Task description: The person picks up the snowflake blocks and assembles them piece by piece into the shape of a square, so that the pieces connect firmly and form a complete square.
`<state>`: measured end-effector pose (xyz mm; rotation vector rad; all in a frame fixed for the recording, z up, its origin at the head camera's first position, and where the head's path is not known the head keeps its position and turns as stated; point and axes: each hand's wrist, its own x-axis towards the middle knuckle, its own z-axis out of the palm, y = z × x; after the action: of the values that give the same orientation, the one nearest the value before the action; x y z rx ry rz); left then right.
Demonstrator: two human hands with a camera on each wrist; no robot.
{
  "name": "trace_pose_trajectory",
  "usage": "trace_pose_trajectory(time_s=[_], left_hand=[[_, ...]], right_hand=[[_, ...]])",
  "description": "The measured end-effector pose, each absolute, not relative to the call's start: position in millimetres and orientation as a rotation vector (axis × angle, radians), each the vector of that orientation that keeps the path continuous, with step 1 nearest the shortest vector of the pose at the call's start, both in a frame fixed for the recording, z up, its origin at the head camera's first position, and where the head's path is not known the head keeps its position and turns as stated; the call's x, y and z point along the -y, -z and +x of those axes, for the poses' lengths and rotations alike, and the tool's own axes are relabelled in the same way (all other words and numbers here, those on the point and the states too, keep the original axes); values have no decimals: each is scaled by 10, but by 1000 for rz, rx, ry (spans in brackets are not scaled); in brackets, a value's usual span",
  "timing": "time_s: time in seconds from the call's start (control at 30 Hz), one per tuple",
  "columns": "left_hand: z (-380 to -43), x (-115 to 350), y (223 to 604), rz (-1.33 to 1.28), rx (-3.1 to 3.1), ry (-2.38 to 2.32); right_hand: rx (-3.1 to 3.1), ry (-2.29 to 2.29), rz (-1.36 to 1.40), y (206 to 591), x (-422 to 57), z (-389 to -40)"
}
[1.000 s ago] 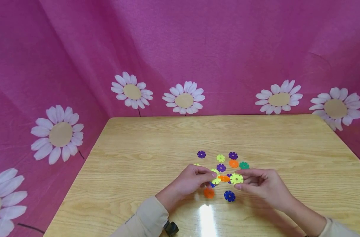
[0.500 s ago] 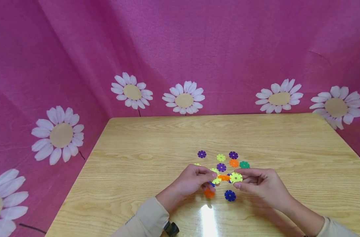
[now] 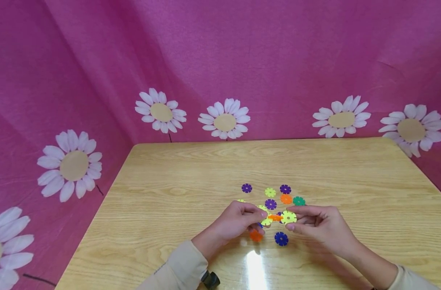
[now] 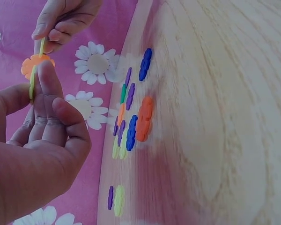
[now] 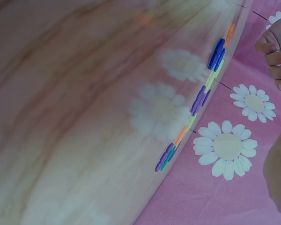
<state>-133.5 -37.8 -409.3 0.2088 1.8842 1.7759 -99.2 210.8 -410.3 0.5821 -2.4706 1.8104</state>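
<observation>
Above the table, my left hand (image 3: 235, 219) pinches a yellow slotted interlocking disc (image 4: 32, 84) between thumb and fingers. My right hand (image 3: 323, 225) pinches another yellow disc (image 3: 288, 218) by its right edge. Between them an orange disc (image 3: 276, 218) joins the two yellow ones, standing across them. Its left edge meets the yellow disc in the left hand, and its right edge meets the one in the right hand. Seen from the left wrist, the orange disc (image 4: 30, 68) is partly behind fingers. Only part of the left hand's fingers (image 5: 278, 61) shows in the right wrist view.
Loose discs lie on the wooden table (image 3: 169, 201) around and beyond the hands: purple (image 3: 246, 188), yellow (image 3: 270, 192), orange (image 3: 286, 199), green (image 3: 298, 201). Nearer are a blue disc (image 3: 281, 239) and an orange one (image 3: 256, 235). A pink flowered cloth (image 3: 278, 60) hangs behind.
Both hands stay nearly in place, holding the joined discs. The orange disc between them looks slightly tilted compared with before. The loose discs have not moved on the table.
</observation>
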Motion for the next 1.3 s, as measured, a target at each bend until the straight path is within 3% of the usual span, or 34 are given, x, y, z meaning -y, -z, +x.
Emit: trace_pose_trajectory(time_s=[0.53, 1.13, 1.3], left_hand=[[-1332, 292, 4101, 238, -1841, -1712], [-1287, 287, 4111, 544, -1921, -1527], [-1248, 253, 4124, 562, -1765, -1571]], right_hand=[[2559, -1854, 512, 4051, -2116, -1000], [2547, -2113, 1025, 4060, -2057, -1080], [2553, -2144, 1039, 4076, -2022, -1100]])
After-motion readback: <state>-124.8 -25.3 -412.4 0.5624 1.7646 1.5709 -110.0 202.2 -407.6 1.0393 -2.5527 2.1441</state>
